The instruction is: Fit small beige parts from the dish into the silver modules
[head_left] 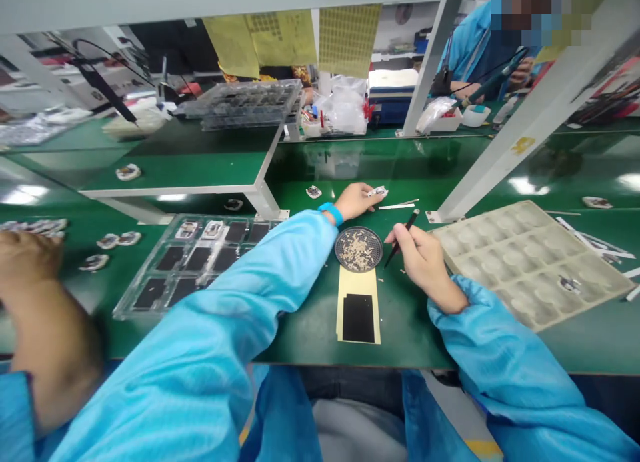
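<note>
Reaching out past a round dark dish of small beige pieces, my left hand grips a small white part with a dark middle. My right hand is closed around black tweezers, their tip pointing down just right of the dish. Under the dish's near edge lies a yellow sheet bearing a black rectangle. A similar white part rests on the green table left of my left hand. Thin white strips lie between my hands.
To the left stands a clear compartment tray with black pads and white parts; to the right, a beige moulded tray. A low shelf and a slanted post flank the space. A co-worker's arm rests far left.
</note>
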`<state>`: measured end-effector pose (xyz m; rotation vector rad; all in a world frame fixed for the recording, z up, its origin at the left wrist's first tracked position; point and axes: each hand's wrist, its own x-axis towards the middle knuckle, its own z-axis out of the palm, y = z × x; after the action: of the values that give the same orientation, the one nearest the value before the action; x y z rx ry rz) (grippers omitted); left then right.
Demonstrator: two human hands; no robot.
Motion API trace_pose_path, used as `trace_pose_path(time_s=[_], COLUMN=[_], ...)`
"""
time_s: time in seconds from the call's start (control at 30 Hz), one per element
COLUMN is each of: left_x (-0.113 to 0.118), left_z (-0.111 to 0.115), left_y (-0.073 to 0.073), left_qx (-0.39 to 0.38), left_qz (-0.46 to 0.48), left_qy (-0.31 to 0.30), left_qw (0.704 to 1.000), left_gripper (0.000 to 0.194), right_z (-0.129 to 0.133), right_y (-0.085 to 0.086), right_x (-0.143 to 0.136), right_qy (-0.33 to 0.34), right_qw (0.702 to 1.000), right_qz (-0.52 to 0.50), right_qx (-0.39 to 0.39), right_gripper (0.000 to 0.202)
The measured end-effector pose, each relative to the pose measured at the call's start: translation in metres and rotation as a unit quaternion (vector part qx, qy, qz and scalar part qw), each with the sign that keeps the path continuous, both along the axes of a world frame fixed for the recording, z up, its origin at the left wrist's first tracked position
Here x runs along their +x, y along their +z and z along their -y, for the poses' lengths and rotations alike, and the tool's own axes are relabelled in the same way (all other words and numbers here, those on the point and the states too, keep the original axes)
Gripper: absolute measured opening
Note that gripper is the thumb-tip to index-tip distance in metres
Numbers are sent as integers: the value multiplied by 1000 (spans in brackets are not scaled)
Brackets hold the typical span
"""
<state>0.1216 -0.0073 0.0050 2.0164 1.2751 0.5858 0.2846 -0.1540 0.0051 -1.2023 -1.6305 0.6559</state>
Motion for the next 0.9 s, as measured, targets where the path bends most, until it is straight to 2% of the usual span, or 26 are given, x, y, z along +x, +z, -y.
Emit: trace_pose_path(time_s=[0.03, 0.07, 0.13, 0.2, 0.27, 0.3, 0.37, 0.47, 0.53, 0.7, 0.9], left_x=[-12, -25, -50, -72, -89, -95, -103, -110, -113, -113, -108], left_z=[13, 27, 60, 93, 122, 133, 147, 154, 155, 160, 165], left_y=[6, 11, 19, 21, 18, 15, 10, 4, 0, -14, -18], left_qx=[-39, -111, -239, -321, -357, -364, -357, -312, -274, -179, -106], left_qz=[50, 155, 334, 400, 408, 398, 349, 227, 155, 96, 23], left_qy=[3, 12, 52, 67, 67, 61, 34, -55, -101, -59, -77], left_qw=[998, 982, 910, 856, 837, 840, 866, 921, 944, 977, 991], left_gripper=[36, 35, 35, 31, 29, 27, 28, 29, 25, 18, 20], right_z=[0, 0, 2, 6, 11, 14, 19, 21, 21, 21, 23], right_y=[-1, -2, -5, -7, -9, -10, -14, -21, -24, -21, -19], right_x=[-1, -2, -6, -13, -22, -26, -34, -41, -41, -33, -33], right_qy=[20, 48, 101, 130, 141, 148, 161, 176, 171, 158, 147], right_qw=[998, 993, 980, 973, 968, 965, 962, 963, 971, 982, 983], right_qz=[-36, -69, -107, -114, -121, -127, -137, -116, -72, 41, 48], right_qx=[-44, -83, -130, -153, -168, -173, -174, -165, -150, -96, -100], right_gripper=[43, 42, 38, 35, 34, 33, 31, 29, 27, 21, 19])
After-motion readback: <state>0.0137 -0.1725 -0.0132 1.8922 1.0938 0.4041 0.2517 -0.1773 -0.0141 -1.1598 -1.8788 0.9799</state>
